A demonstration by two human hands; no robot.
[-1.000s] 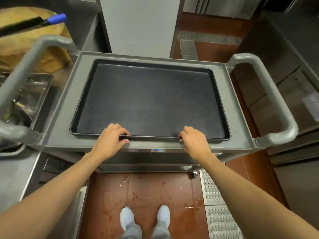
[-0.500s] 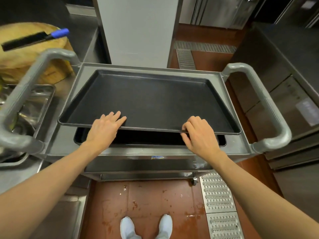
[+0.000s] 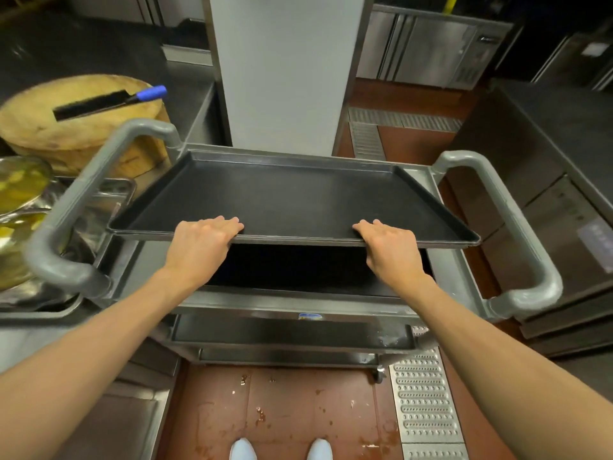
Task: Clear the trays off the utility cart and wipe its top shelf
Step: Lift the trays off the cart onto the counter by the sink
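Head view. Black top tray (image 3: 292, 200) raised by its near long edge, far edge low over the far edge of the utility cart's top shelf (image 3: 444, 270); tilt likely chosen to free it from the second tray (image 3: 298, 267) lying flat on the shelf beneath. Long axis runs left-right, from push handle (image 3: 76, 207) to push handle; open face up, sloping down away from the body. Left hand (image 3: 202, 240) and right hand (image 3: 391, 250) each clamped on the near rim, fingers over the top, spaced apart, probably for balance. Thumbs hidden underneath.
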